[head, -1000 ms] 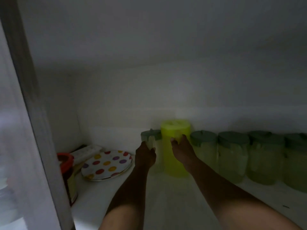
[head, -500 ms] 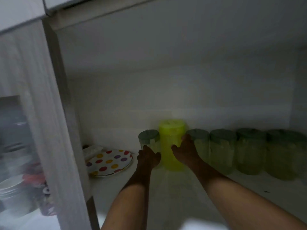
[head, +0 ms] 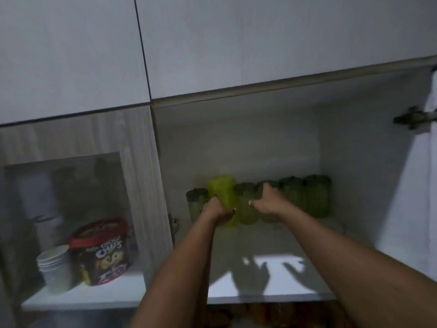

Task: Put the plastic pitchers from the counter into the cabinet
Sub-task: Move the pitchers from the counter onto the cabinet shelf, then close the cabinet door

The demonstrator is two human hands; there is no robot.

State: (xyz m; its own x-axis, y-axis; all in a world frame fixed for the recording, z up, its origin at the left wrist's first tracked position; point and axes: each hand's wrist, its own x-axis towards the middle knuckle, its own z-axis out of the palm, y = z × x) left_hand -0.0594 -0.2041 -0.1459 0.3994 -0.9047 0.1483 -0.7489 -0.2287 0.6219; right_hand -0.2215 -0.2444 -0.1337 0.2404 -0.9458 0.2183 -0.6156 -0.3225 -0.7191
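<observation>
Yellow-green plastic stands out at the back of the open cabinet (head: 350,143): the pitcher (head: 222,192) stands upright on the shelf (head: 272,282), in a row with darker lidded jars (head: 305,197) along the rear wall. One jar sits just to its left, the others run to its right, close together.

The left hand (head: 216,210) is wrapped around the pitcher's lower front, fingers curled against the plastic, thumb toward the right side. The right hand (head: 268,202) reaches past the pitcher to the jars beside it, fingers spread over the top and front of one jar; whether it grips or only touches cannot be told in the dim light. Both bare forearms stretch in from the bottom of the view, and their shadows fall on the lit front strip of the shelf.

Left of the divider, behind a glass door (head: 63,209), stand a stack of white cups (head: 55,266) and a cereal tub (head: 104,254) with a red lid, touching or nearly so. A door hinge (head: 412,119) shows at the upper right.
</observation>
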